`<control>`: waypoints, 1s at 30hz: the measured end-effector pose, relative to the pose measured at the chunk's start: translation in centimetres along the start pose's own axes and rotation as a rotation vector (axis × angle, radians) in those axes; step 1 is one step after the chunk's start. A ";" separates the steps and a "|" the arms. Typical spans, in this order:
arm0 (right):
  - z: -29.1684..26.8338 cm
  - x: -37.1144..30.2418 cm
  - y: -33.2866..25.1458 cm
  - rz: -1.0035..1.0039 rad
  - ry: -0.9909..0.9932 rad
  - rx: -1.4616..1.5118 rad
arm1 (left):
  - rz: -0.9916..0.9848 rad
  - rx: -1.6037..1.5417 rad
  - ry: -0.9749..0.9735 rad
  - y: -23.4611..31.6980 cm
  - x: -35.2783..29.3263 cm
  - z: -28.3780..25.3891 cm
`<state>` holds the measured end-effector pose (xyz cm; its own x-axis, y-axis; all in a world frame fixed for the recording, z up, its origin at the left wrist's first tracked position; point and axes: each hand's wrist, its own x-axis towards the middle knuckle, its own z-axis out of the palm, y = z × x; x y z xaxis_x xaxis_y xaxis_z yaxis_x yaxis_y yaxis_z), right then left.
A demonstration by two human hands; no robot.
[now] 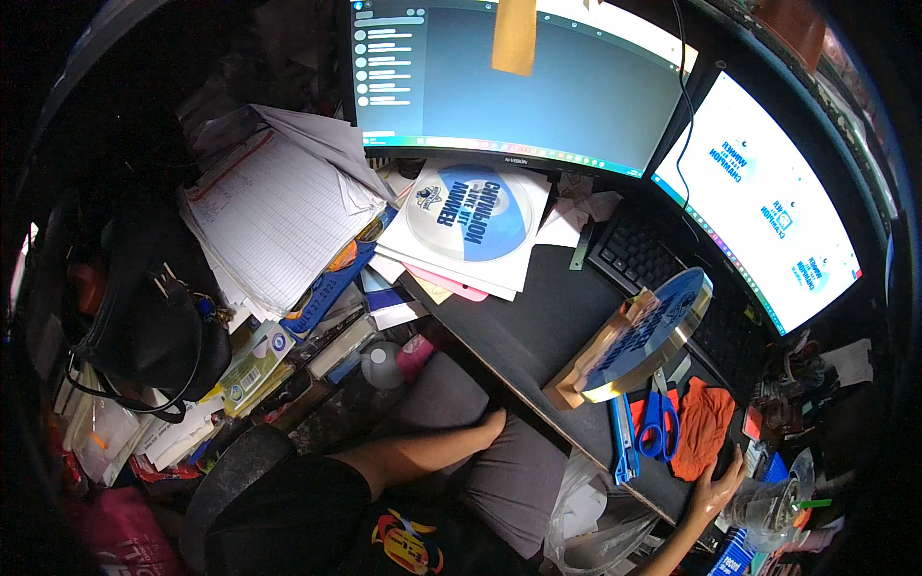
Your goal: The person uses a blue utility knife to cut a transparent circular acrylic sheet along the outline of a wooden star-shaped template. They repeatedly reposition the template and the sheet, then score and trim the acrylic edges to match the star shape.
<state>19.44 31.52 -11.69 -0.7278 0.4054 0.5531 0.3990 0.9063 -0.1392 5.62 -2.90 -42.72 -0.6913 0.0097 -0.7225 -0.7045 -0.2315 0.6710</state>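
Observation:
My left hand (492,429) rests between my thighs, its fingers tucked down out of sight. At the desk's right edge, my right hand (718,488) lies with thumb and fingers apart, holding nothing I can see. Just beyond it is a crumpled orange cloth (704,427). Left of the cloth lie scissors with blue handles (659,429) and a blue utility knife (623,444). Behind these stands a round blue-and-white award plaque (663,331) with a gold rim and a wooden part (600,357). A printed sheet with a similar round design (471,216) tops a paper stack.
A monitor (547,91) and a second screen (768,202) stand behind the black keyboard (636,248). Lined papers (274,206) are piled at left, above a black bag (154,307). A plastic cup (768,509) sits near my right hand. A clear plastic bag (581,518) hangs below the desk edge.

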 end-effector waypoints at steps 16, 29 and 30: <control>0.5 -0.1 0.6 0.053 0.014 0.020 | 0.021 0.011 0.000 -0.6 0.3 -0.1; 0.1 0.2 -1.0 0.087 0.075 0.058 | 0.971 0.489 -0.081 6.6 -12.3 -1.4; 0.0 0.2 -1.1 0.080 0.102 0.075 | 0.967 0.563 -0.276 8.5 -15.6 -2.2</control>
<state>18.86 30.65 -11.46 -0.6329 0.4661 0.6181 0.4081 0.8794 -0.2452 10.78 -7.16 -26.07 -0.9443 0.2935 0.1490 0.2153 0.2081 0.9541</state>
